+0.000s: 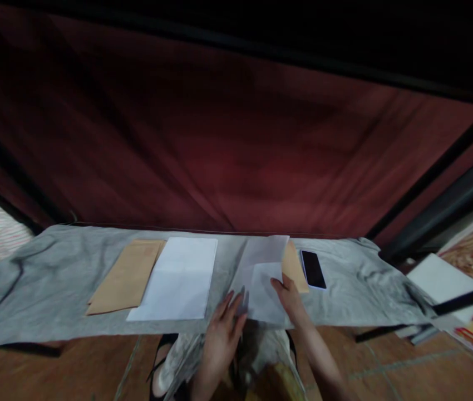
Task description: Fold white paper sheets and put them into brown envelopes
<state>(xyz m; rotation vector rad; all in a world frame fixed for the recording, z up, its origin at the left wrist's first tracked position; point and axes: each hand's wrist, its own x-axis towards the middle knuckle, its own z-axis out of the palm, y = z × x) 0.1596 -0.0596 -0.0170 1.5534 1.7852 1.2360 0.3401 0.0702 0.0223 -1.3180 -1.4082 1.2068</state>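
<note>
Currently, right hand (287,295) grips a white sheet (261,287) at its right side, thumb on top; left hand (223,328), fingers loosely spread, at its lower left edge. Sheet over grey-draped desk (357,289), between white paper (184,278) and phone (314,270), partly covering a brown envelope (295,267).

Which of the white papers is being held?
The bent white paper sheet in the right hand; the flat white paper to its left lies untouched beside brown paper.
</note>
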